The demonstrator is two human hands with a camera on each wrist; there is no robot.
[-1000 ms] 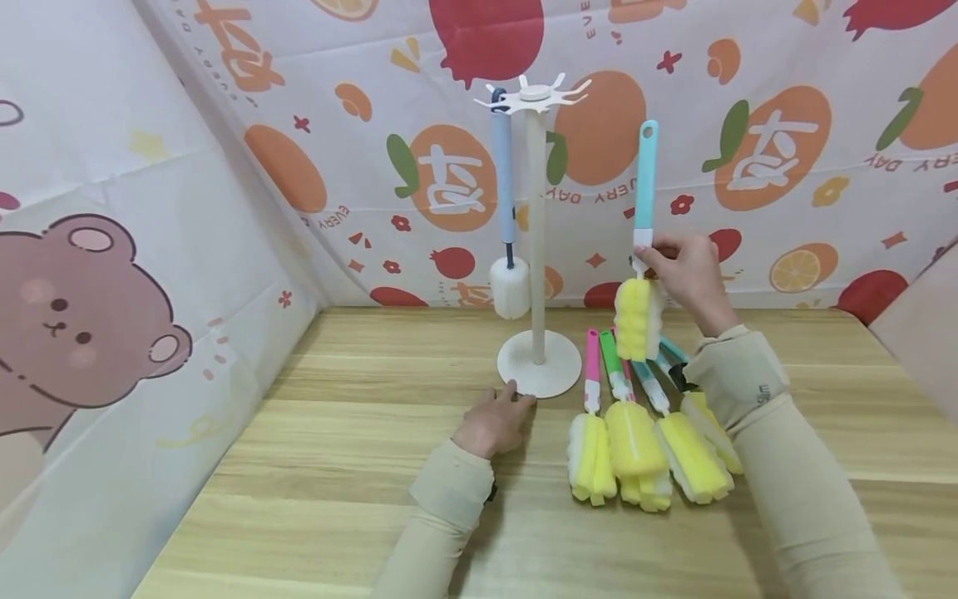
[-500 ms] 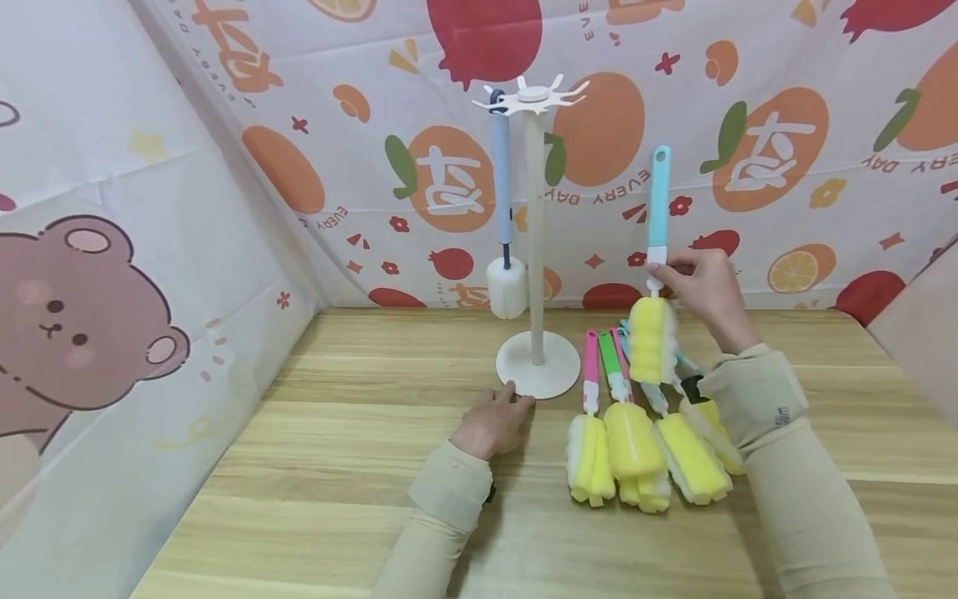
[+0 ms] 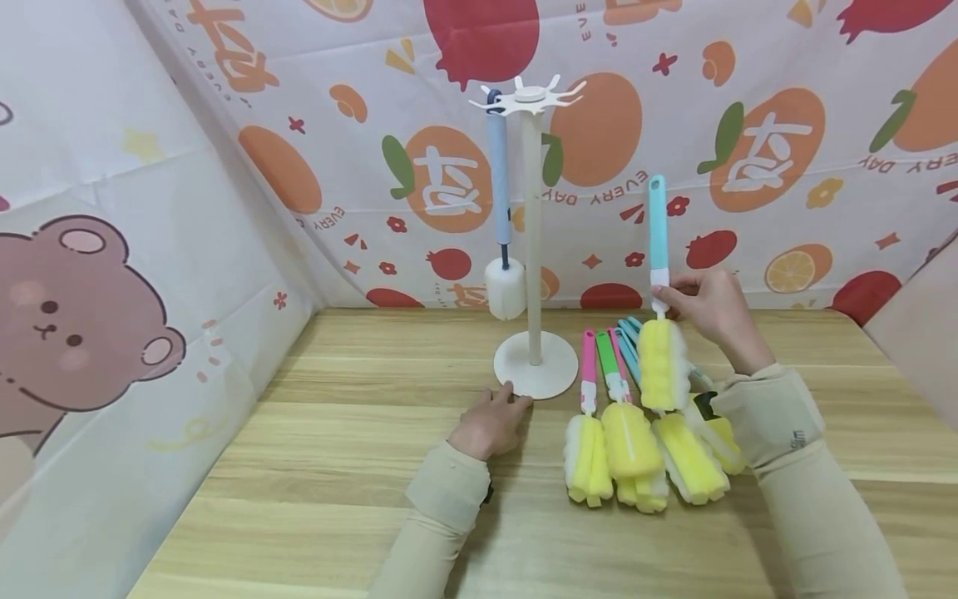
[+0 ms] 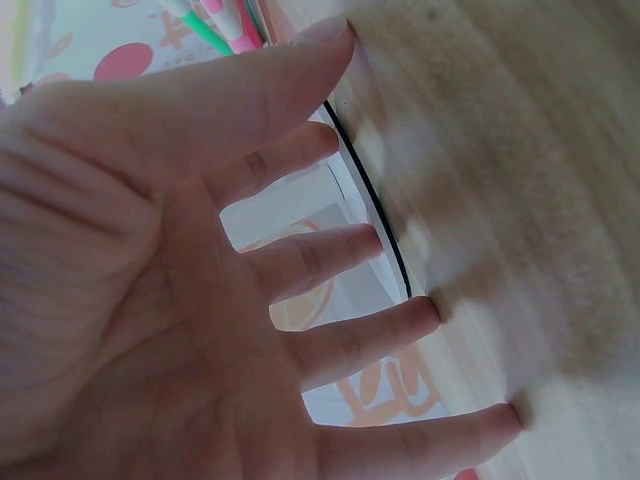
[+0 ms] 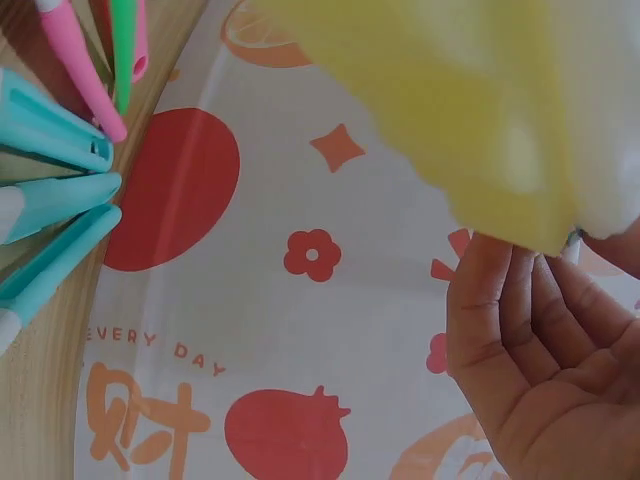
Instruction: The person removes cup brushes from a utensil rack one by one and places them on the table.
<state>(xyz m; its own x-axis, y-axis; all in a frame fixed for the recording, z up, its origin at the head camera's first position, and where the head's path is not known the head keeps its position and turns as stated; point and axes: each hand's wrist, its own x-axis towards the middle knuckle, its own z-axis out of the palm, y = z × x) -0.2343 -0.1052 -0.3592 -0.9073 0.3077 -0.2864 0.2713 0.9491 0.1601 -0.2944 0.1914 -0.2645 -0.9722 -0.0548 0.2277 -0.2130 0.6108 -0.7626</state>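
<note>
My right hand (image 3: 714,312) pinches the white neck of a sponge bottle brush (image 3: 664,362), its turquoise handle pointing up and its yellow-and-white sponge hanging above the pile. In the right wrist view that sponge (image 5: 470,110) fills the upper right, above my curled fingers. My left hand (image 3: 490,423) rests with spread fingers at the front edge of the white stand's round base (image 3: 516,370); the left wrist view shows the fingertips (image 4: 425,312) on the wood and base rim. From the stand's hooked top (image 3: 530,98) hangs a blue-handled brush (image 3: 500,179) with a white sponge head.
Right of the stand lie several more sponge brushes, among them a pink-handled one (image 3: 589,462), a green-handled one (image 3: 632,441) and one with a yellow-and-white head (image 3: 692,457). The wooden table (image 3: 337,399) meets a fruit-print cloth (image 3: 329,274) at the back.
My right hand has lowered the turquoise-handled brush and moved slightly right, bringing its sponge down over the pile. My left hand stays at the stand's base.
</note>
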